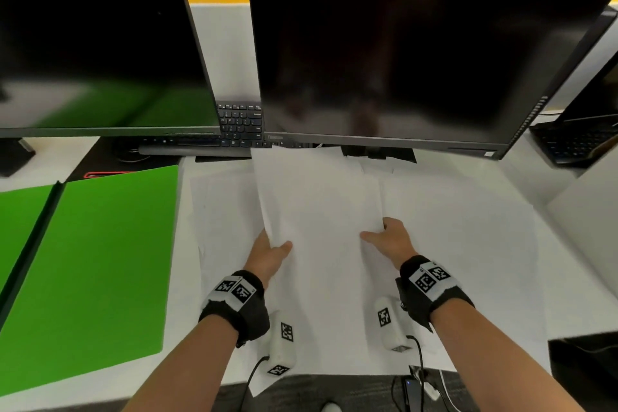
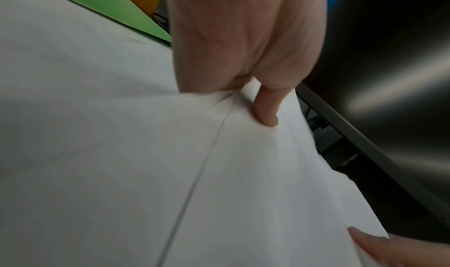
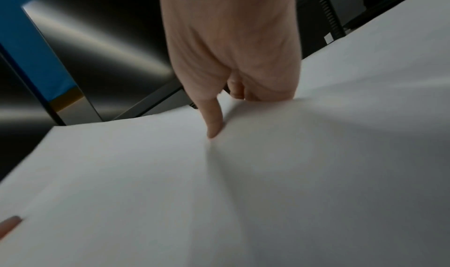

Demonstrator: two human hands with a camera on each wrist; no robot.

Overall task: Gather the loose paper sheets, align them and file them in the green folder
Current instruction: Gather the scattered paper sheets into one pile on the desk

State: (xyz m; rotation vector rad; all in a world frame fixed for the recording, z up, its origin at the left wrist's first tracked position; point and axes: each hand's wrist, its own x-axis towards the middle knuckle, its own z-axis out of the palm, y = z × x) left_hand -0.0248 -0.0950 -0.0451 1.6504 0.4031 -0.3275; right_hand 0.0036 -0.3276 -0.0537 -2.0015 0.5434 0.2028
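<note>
- Gathering stage right now: left hand (image 1: 267,252) pinches the left edge of the paper sheets (image 1: 321,211), thumb on top, fingers curled under.
- Right hand (image 1: 389,237) does the same on the right edge, so the stack is held between both, just above more sheets lying on the desk (image 1: 521,177).
- Green folder (image 1: 100,261) lies open to the left, near but not touching.
- My take: keep the grip loose, tap the long edge on the desk so the edges square up, then slide it over. Squeeze hard and it'll probably crease.

Head view looks down; wrist views close on paper sheets (image 1: 321,211).
</note>
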